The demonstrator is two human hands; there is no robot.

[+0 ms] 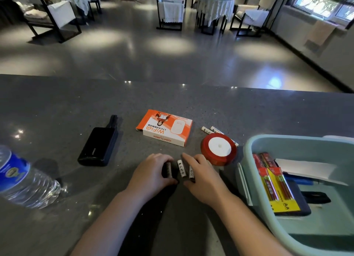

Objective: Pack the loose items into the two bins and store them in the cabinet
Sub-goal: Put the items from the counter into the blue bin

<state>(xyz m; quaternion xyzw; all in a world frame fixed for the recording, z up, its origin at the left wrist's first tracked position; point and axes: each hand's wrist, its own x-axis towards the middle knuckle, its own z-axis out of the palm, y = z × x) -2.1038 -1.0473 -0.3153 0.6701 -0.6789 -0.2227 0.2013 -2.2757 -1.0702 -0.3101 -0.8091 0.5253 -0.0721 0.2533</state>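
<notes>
Both hands are down on the counter [57, 106], gathering three loose batteries [181, 168] that lie side by side between them. The left hand [153, 171] curls round the leftmost battery; the right hand [201, 176] has its fingers over the rightmost one, forefinger stretched out, though whether it actually pinches it or only rests on it is hard to tell from this angle. The middle battery lies bare. Batteries are small, hard, smooth cylinders, light but quick to roll, so they are best pinched across the barrel or swept together into a cupped palm. More batteries [210, 130] lie behind the red ribbon spool [219, 148], near the orange box [166, 129]; a black power bank [98, 146] sits to the left, a water bottle [23, 179] farther left. The green bin [249, 156], just right of the hands, already holds a battery pack [275, 186] and other items. Only one bin shows.
</notes>
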